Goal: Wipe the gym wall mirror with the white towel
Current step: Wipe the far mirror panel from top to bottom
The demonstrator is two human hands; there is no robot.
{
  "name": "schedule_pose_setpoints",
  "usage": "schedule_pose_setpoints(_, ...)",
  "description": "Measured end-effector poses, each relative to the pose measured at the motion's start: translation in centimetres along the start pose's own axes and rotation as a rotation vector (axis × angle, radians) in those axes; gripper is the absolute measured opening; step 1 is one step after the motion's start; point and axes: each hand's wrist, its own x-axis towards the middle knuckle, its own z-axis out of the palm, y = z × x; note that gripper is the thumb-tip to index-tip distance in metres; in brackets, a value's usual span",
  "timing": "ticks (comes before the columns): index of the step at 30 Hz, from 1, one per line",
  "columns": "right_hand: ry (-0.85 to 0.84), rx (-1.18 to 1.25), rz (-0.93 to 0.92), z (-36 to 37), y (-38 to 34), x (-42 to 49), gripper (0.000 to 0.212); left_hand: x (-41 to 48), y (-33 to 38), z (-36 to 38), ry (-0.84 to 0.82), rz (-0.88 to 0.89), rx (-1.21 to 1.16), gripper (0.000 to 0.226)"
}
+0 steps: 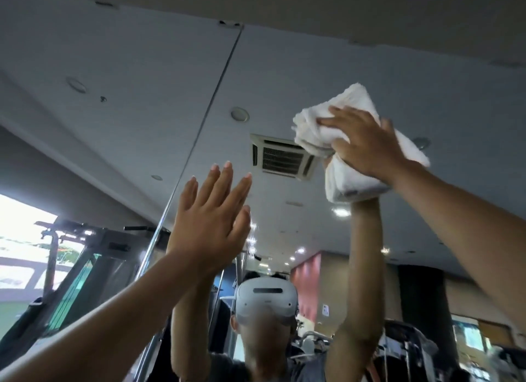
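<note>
The wall mirror (284, 77) fills most of the view and reflects the gym ceiling and my own raised arms. High at the right, my right hand (367, 142) presses a bunched white towel (350, 105) flat against the glass, fingers spread over the cloth. My left hand (210, 219) is lower and to the left, open with fingers together, palm laid on the mirror next to a vertical seam (199, 131) between two panels. The towel's lower fold hangs under my right wrist.
The top edge of the mirror (370, 44) meets the ceiling just above the towel. Reflected in the glass are a ceiling air-conditioning vent (281, 157), a person wearing a white headset (266, 302), gym machines (85, 262) at the left and a bright window.
</note>
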Motion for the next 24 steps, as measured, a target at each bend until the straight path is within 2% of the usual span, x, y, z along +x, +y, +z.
schedule_pose_setpoints(2,0.058,-0.05,0.165,0.8,-2.2,2.1,0.057,0.1,-0.1,0.1,0.016,0.002,-0.01,0.062)
schedule_pose_setpoints(4,0.046,-0.069,0.175,1.7,-5.9,2.3,0.054,0.1,-0.1,0.1,0.033,0.007,0.001,0.06)
schedule_pose_setpoints(5,0.013,-0.068,0.067,2.3,-7.5,1.6,0.054,0.1,-0.2,0.1,0.037,0.007,0.008,0.061)
schedule_pose_setpoints(8,-0.178,-0.021,-0.418,2.2,-9.2,-2.5,0.065,0.0,-0.1,0.2,0.042,0.029,0.01,0.059)
schedule_pose_setpoints(10,-0.23,0.033,-0.501,1.0,-6.5,-2.4,0.068,-0.1,-0.1,0.3,0.045,0.021,0.003,0.058)
schedule_pose_setpoints(12,-0.15,-0.004,-0.377,0.4,-3.2,-0.5,0.066,-0.5,-0.2,0.5,0.048,0.0,-0.008,0.058)
schedule_pose_setpoints(14,-0.027,-0.034,-0.108,0.6,-2.1,2.1,0.056,-1.3,-0.4,0.6,0.055,-0.007,-0.017,0.058)
schedule_pose_setpoints(16,0.084,-0.076,0.178,1.8,-4.7,4.0,0.05,-2.3,-0.6,0.6,0.062,-0.005,-0.021,0.058)
schedule_pose_setpoints(17,0.118,-0.091,0.25,2.5,-6.9,4.6,0.048,-2.6,-0.6,0.5,0.065,-0.014,-0.016,0.058)
schedule_pose_setpoints(18,0.132,-0.097,0.241,3.1,-9.4,4.8,0.048,-2.9,-0.6,0.5,0.07,-0.03,-0.015,0.058)
schedule_pose_setpoints(19,0.123,-0.091,0.158,3.7,-12.0,4.5,0.049,-3.3,-0.5,0.4,0.076,-0.056,-0.017,0.058)
schedule_pose_setpoints(21,0.038,-0.087,-0.117,4.8,-16.7,2.5,0.052,-4.5,-0.3,0.3,0.086,-0.116,-0.021,0.061)
schedule_pose_setpoints(24,-0.141,-0.047,-0.575,4.8,-17.7,-1.4,0.054,-7.6,-0.1,0.3,0.095,-0.163,-0.015,0.063)
